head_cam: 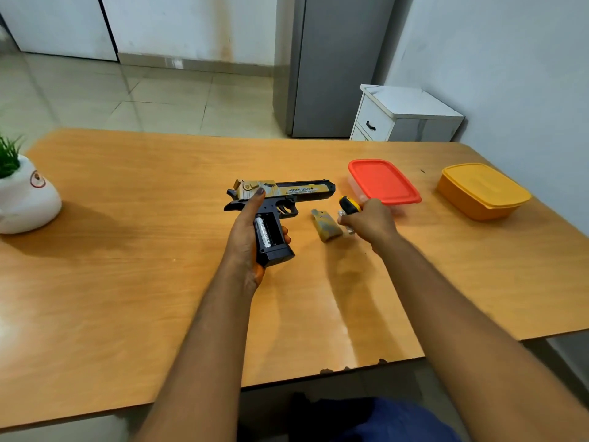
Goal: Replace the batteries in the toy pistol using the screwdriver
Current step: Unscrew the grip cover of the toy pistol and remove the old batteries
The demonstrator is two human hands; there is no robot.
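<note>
Meanwhile hands grip boxy plastic pistol [280,194] and stubby screwdriver [349,204]

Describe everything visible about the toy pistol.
The toy pistol is black plastic with a gold-and-tan slide bearing printed lettering. It lies on its side, barrel pointing right, near the middle of the wooden table. Its grip points toward the person and its battery compartment is open, the cover lying off to the right. One silver battery sits in the left slot; the right slot looks empty. The left hand holds the grip, thumb along the slide.
</note>
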